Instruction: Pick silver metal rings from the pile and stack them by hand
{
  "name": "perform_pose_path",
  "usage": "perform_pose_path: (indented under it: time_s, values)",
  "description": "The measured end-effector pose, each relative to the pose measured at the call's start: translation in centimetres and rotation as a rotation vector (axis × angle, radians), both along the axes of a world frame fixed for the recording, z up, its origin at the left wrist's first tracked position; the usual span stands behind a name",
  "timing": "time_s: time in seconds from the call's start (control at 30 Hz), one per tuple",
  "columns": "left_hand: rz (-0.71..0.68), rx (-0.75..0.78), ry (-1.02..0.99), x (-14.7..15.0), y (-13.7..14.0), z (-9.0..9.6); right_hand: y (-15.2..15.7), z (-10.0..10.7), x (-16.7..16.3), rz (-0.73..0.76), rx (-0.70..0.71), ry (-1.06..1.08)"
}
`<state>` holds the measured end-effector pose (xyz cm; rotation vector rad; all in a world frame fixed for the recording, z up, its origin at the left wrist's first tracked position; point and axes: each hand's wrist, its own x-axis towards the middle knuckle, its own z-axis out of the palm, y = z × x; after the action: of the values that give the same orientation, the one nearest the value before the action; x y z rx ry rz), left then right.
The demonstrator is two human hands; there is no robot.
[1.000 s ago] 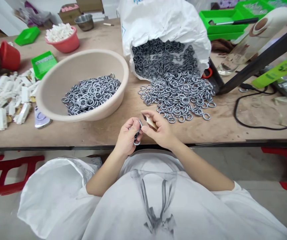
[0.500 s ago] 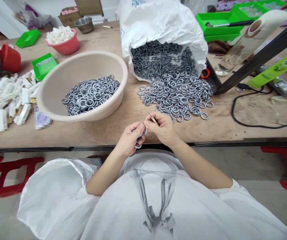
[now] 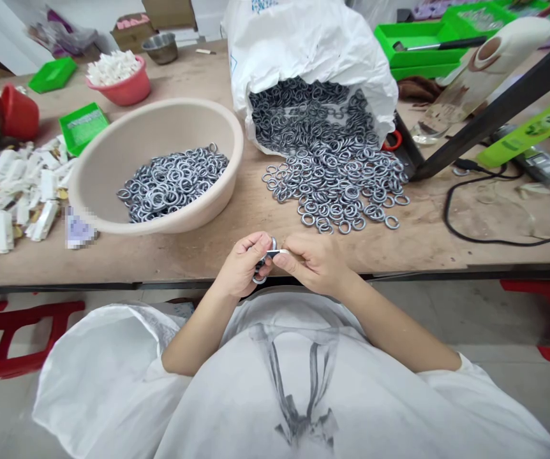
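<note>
Over the table's front edge, my left hand [image 3: 240, 266] is closed around a few small grey rings [image 3: 259, 279], which peek out between the fingers. My right hand [image 3: 320, 261] pinches a small flat blade [image 3: 273, 253]; its handle is hidden in the fist. The blade's dark tip meets a ring at my left fingertips; whether it cuts cannot be made out. Just beyond my hands spreads a pile of loose grey rings [image 3: 337, 172], spilling from a white sack [image 3: 304, 44] lying on its side. To the left, a beige basin [image 3: 105, 169] holds more grey rings [image 3: 174, 182].
White plastic pieces [image 3: 11, 185] are heaped at the left, near a green tray [image 3: 83, 127] and a pink bowl [image 3: 131, 92]. A dark metal bar [image 3: 485, 111] slants up at the right, beside a black cable [image 3: 447, 210]. An open white bag [image 3: 97, 363] stands below the table.
My right hand has turned and shifted slightly right and down, bringing the blade from pointing up and away to lying across at the ring. My left hand has moved slightly left.
</note>
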<state>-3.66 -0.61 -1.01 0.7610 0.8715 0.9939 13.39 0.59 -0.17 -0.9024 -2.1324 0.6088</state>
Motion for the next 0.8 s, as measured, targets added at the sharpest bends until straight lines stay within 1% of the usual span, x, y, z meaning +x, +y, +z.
perform_pose_path:
  time_s: [0.23, 0.57, 0.63, 0.7, 0.73, 0.77, 0.8]
  values:
    - [-0.019, -0.012, -0.028, 0.2, -0.3, 0.1, -0.1, -0.3, 0.2, -0.010, 0.050, 0.055]
    - [-0.006, -0.027, -0.020, 0.4, -0.4, 0.2, -0.1, 0.2, 0.3, -0.015, -0.024, 0.008]
    - [-0.048, -0.009, -0.009, 0.5, -0.8, 0.1, 0.6, -0.2, 0.6, -0.073, -0.063, 0.009]
    - [-0.117, 0.030, 0.001, 0.4, -1.2, 0.3, 1.5, -0.8, 1.1, -0.189, -0.132, 0.041]
    - [-0.130, 0.058, 0.010, 0.3, -1.4, 0.5, 2.0, -1.1, 1.4, -0.244, -0.170, 0.078]
    - [-0.116, 0.096, 0.024, 0.0, -1.3, 0.9, 2.4, -1.4, 1.7, -0.283, -0.203, 0.129]
    - [-0.067, 0.149, 0.048, -0.5, -1.1, 1.5, 2.7, -1.6, 1.9, -0.306, -0.226, 0.187]
